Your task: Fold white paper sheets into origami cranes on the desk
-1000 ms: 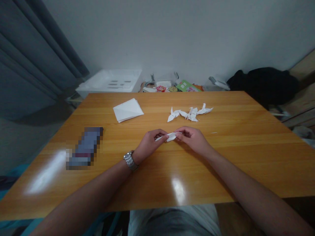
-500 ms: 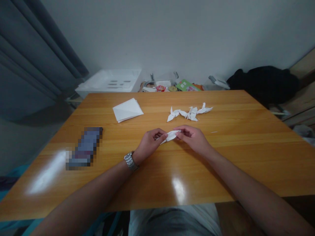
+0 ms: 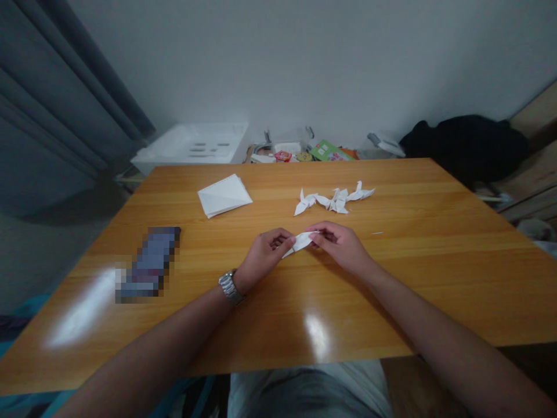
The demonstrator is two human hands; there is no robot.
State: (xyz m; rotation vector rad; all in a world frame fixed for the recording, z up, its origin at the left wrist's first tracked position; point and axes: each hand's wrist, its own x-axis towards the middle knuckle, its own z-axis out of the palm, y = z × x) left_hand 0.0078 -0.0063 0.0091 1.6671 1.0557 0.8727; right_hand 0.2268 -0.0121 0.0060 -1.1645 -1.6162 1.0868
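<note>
A narrow strip of folded white paper (image 3: 301,241) is held between both hands, just above the table. My left hand (image 3: 266,254) pinches its left end between thumb and fingers; a metal-band watch is on that wrist. My right hand (image 3: 339,242) pinches the other end, and its fingers hide part of the paper. Beyond the hands lies a row of several folded paper birds (image 3: 336,201), close together or touching. Back left of the hands rests a small stack of white paper sheets (image 3: 224,196).
The wooden table (image 3: 374,307) spreads under everything. A blurred-out phone (image 3: 150,264) lies at left, and a thin white paper sliver (image 3: 378,233) to the right. Behind the far edge stand a white plastic bin (image 3: 191,145), a green packet (image 3: 328,151) and a black cloth heap (image 3: 465,145).
Both hands keep their pinch on the folded paper with hardly any movement. The whole view has shifted very slightly.
</note>
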